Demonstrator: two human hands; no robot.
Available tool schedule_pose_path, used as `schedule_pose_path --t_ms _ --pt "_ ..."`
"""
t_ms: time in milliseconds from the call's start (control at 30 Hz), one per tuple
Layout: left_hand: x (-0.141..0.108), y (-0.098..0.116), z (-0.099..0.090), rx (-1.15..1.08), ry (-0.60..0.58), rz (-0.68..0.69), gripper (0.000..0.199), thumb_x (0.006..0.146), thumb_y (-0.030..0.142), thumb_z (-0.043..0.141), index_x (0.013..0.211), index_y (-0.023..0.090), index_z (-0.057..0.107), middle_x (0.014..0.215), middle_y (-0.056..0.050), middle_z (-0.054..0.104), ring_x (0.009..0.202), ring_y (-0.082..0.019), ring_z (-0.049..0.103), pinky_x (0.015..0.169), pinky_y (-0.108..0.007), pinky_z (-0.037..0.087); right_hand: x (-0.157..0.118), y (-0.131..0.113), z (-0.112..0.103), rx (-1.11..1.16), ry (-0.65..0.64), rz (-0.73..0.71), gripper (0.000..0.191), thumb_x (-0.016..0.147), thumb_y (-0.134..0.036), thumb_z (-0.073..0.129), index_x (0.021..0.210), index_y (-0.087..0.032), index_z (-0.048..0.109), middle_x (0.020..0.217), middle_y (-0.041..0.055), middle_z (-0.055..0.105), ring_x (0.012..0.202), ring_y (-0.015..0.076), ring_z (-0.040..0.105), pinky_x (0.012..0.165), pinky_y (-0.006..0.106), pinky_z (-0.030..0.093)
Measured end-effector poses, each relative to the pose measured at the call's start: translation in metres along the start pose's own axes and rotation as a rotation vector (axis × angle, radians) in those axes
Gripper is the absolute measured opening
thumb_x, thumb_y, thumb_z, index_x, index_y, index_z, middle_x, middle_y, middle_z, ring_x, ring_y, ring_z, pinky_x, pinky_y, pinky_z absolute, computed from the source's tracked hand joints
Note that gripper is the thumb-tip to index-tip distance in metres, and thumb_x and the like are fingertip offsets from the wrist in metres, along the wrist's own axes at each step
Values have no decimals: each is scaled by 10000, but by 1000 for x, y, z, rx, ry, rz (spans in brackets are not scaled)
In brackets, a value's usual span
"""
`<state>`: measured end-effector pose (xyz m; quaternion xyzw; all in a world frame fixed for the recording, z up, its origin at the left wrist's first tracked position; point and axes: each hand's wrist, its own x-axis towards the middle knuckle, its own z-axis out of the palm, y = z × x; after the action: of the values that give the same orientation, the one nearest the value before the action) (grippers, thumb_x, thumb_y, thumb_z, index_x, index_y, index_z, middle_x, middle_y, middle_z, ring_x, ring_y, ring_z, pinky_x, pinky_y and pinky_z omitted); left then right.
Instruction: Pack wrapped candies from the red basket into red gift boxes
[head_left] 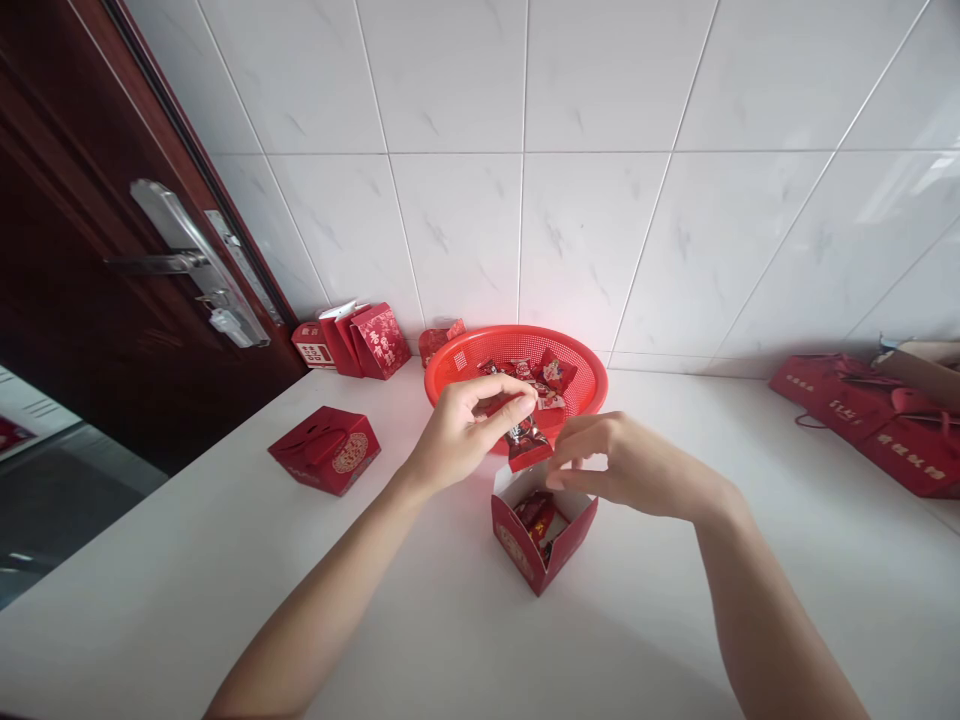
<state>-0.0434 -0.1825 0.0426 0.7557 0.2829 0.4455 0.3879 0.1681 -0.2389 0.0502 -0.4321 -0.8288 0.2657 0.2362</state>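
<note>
My left hand (pixel 466 428) is closed in a pinch on a wrapped candy (pixel 527 442) with a dark and red wrapper. The candy hangs just above the far side of an open red gift box (pixel 517 545), which has white inner walls and several wrapped candies inside. My right hand (pixel 626 462) is at the box's far right edge with thumb and fingers curled together. Its fingertips are close to the candy's lower end and the box rim; what they grip, if anything, is hidden. Behind both hands stands a red plastic basket (pixel 442 385) holding several wrapped candies.
A closed red gift box (pixel 326 450) sits on the white tabletop (pixel 420 620) at left. More red boxes (pixel 379 340) stand against the tiled wall (pixel 457 220). Red bags (pixel 870 415) lie at right. A dark door (pixel 67 200) with a metal handle borders the left.
</note>
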Motion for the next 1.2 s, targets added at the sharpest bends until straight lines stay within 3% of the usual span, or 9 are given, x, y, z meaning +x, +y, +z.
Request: schedule_pose_path --t_ms 67,167,267,367,533,833,1000,1133,1200 --pt "-1 0 1 85 -36 13 212 940 379 646 1002 199 740 940 -35 737 818 -162 644 704 -244 500 -1 2 1 -95 -93 99 198 884 -266 676 692 -249 724 829 28 657 626 144 555 550 282 423" --pt "-4 2 4 204 -133 12 185 975 311 578 994 196 721 943 -29 743 818 -161 658 706 -244 500 2 1 5 -220 -193 241 231 878 -236 634 649 -219 662 772 35 626 596 146 531 496 278 365" --pt "-8 7 8 371 -244 29 198 986 215 530 932 197 720 859 0 732 781 -148 646 714 -253 474 4 -7 5 -243 -329 331 130 806 -231 661 690 -209 607 711 13 599 606 153 525 475 266 335" --pt "-15 15 12 521 -262 48 229 984 153 518 899 199 726 759 27 703 679 -124 598 662 -250 431 2 -17 3 -240 -441 409 157 706 -229 713 710 -209 558 748 2 600 654 157 537 474 253 344" --pt "-27 28 15 656 -207 130 201 978 144 551 871 188 716 729 29 685 601 -109 545 572 -244 367 -4 -25 2 -219 -456 436 254 649 -198 742 699 -210 493 812 -10 616 688 140 544 480 238 342" --pt "-40 30 24 861 -363 251 260 964 122 511 745 175 640 613 22 608 516 -118 489 495 -278 275 -3 -19 4 -238 -467 418 147 676 -186 718 670 -203 572 702 -19 620 612 136 533 464 258 306" --pt "-45 38 31 750 -618 38 250 881 11 482 904 185 659 808 -11 725 589 -137 607 509 -260 345 -3 -22 4 -227 -467 380 157 689 -138 704 830 -207 688 741 -7 676 670 160 604 506 255 342" --pt "-45 32 31 764 -754 -190 373 815 -19 506 1057 221 658 871 -37 738 606 -167 646 462 -251 328 -2 -24 4 -283 -481 417 97 702 -165 719 773 -190 658 750 12 676 655 162 600 482 253 324" --pt "-44 28 27 805 -776 -221 332 822 2 526 1038 214 662 838 -51 725 592 -177 639 467 -255 333 -2 -24 4 -298 -494 414 90 711 -183 723 740 -187 638 727 10 661 633 154 584 482 253 313"
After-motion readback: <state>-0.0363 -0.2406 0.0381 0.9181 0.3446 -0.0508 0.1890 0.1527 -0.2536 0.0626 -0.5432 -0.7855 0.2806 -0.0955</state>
